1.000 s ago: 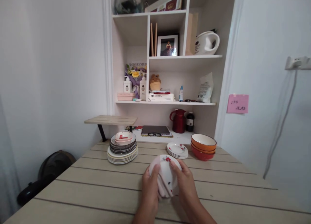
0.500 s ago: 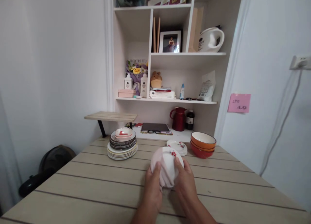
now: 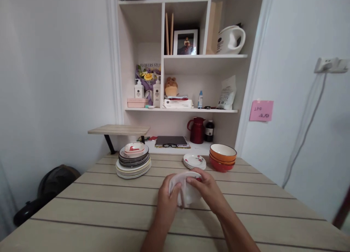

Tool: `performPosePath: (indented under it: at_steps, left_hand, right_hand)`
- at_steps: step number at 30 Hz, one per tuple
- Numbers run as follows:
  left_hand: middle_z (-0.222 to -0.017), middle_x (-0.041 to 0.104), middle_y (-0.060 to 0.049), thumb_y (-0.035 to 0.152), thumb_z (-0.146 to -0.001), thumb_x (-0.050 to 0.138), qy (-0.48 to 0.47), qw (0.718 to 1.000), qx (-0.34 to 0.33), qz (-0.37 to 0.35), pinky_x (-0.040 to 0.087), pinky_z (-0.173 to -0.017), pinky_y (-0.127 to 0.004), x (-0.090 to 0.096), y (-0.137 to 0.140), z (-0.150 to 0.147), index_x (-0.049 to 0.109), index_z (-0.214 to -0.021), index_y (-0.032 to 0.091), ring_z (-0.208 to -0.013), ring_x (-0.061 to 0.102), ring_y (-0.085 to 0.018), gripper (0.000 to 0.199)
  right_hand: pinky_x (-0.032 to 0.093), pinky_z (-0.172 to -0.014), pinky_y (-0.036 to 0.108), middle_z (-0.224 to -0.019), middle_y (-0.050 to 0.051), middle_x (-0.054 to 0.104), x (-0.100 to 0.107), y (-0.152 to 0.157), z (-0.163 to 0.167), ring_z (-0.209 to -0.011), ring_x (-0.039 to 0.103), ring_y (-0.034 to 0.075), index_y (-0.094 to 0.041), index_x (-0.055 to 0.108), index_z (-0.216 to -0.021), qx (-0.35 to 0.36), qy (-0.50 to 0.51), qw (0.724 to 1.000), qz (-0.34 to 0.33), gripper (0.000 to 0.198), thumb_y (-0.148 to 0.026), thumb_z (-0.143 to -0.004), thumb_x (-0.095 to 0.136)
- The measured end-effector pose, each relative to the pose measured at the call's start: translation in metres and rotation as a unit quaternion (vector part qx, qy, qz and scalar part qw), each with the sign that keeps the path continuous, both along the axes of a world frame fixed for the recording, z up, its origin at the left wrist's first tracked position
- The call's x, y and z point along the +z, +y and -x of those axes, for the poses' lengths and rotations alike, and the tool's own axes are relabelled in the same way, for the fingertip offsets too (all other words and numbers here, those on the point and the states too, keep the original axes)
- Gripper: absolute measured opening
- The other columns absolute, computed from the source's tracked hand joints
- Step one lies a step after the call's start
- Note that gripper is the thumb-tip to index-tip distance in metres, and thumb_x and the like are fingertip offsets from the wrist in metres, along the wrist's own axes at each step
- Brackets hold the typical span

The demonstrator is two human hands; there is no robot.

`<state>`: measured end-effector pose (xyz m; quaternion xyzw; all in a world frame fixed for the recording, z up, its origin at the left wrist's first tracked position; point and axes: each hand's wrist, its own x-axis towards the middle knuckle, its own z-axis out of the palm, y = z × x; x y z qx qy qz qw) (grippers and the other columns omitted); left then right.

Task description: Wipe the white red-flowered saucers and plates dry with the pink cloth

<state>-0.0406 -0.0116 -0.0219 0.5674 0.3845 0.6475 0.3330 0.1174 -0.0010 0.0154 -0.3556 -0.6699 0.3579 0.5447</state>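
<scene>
Above the front half of the table, I hold a small white plate [image 3: 193,196] with a red flower pattern between both hands. A pale pink cloth [image 3: 179,179] is wrapped over its left part. My left hand [image 3: 167,195] grips the plate's left side through the cloth, thumb on top. At the right and far rim, my right hand [image 3: 209,190] closes round the plate and covers most of the red flower. Just beyond is a stack of matching flowered plates [image 3: 194,161].
Orange and red bowls [image 3: 222,157] are stacked at the back right. A pile of plates [image 3: 133,168], topped by small dishes [image 3: 133,149], stands at the back left near a raised wooden ledge [image 3: 119,130]. Behind the table, a red jug [image 3: 197,131] stands beneath shelves.
My right hand has shifted from the plate's right side up to its far right rim, covering the flower. The plate now tilts differently, and the whole view has turned slightly right.
</scene>
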Motion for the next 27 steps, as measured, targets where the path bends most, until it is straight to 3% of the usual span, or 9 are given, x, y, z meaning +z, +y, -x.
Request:
performPosePath:
  at_steps: [4,8,12,16,19,23,27]
  left_hand:
    - [-0.106,0.065,-0.006,0.011,-0.069,0.061,0.100,0.990,0.064,-0.072,0.045,-0.094,-0.036,-0.011,0.010,0.004,0.065,-0.104,0.022,-0.103,0.060,-0.023,0.037]
    - [-0.117,0.062,-0.009,0.019,-0.075,0.065,0.193,0.971,0.082,-0.115,0.042,-0.098,-0.041,-0.016,0.007,0.005,0.059,-0.118,0.023,-0.111,0.056,-0.025,0.044]
    - [-0.125,0.060,-0.011,0.030,-0.086,0.059,0.222,0.957,0.078,-0.172,0.042,-0.100,-0.040,-0.012,0.001,0.008,0.055,-0.129,0.024,-0.116,0.055,-0.025,0.044]
    - [-0.106,0.070,-0.008,0.032,-0.091,0.050,0.197,0.963,0.094,-0.157,0.045,-0.093,-0.038,-0.006,0.002,0.010,0.069,-0.109,0.026,-0.102,0.061,-0.024,0.027]
    - [-0.099,0.073,-0.008,0.038,-0.087,0.058,0.118,0.981,0.104,-0.116,0.046,-0.092,-0.037,-0.003,0.001,0.009,0.074,-0.098,0.025,-0.098,0.063,-0.025,0.023]
    - [-0.098,0.074,-0.008,0.046,-0.075,0.070,-0.009,0.993,0.112,-0.032,0.048,-0.088,-0.033,0.002,-0.002,0.005,0.075,-0.092,0.022,-0.094,0.065,-0.025,0.030]
    - [-0.095,0.074,-0.008,0.050,-0.069,0.073,-0.083,0.989,0.114,0.037,0.050,-0.082,-0.030,0.004,-0.003,0.004,0.074,-0.095,0.019,-0.090,0.065,-0.024,0.040]
  right_hand:
    - [0.047,-0.077,0.034,-0.086,0.005,0.075,0.001,0.000,0.002,-0.081,0.065,0.023,-0.026,0.077,-0.086,-0.042,-0.095,0.986,-0.133,0.016,-0.022,-0.079,0.064]
    - [0.047,-0.076,0.032,-0.087,0.005,0.076,0.001,0.002,0.000,-0.080,0.066,0.022,-0.029,0.077,-0.091,-0.061,-0.157,0.969,-0.180,0.024,-0.016,-0.079,0.060]
    - [0.047,-0.073,0.029,-0.085,0.004,0.076,0.001,0.001,0.000,-0.079,0.066,0.021,-0.028,0.077,-0.094,-0.050,-0.200,0.959,-0.196,0.026,-0.015,-0.083,0.057]
    - [0.048,-0.077,0.030,-0.090,0.004,0.077,0.002,-0.003,0.005,-0.083,0.068,0.021,-0.027,0.077,-0.095,-0.027,-0.150,0.972,-0.176,0.025,-0.016,-0.081,0.058]
    - [0.048,-0.076,0.031,-0.088,0.004,0.077,0.005,-0.006,0.009,-0.081,0.067,0.021,-0.026,0.077,-0.091,-0.010,-0.105,0.985,-0.139,0.021,-0.019,-0.080,0.060]
    - [0.046,-0.069,0.028,-0.079,0.002,0.072,0.007,-0.008,0.014,-0.074,0.062,0.020,-0.022,0.075,-0.084,0.011,-0.010,0.998,-0.066,0.014,-0.025,-0.078,0.063]
    - [0.041,-0.060,0.025,-0.067,-0.001,0.065,0.003,-0.006,0.018,-0.064,0.054,0.016,-0.019,0.072,-0.077,-0.005,0.115,0.993,0.016,0.013,-0.031,-0.071,0.071]
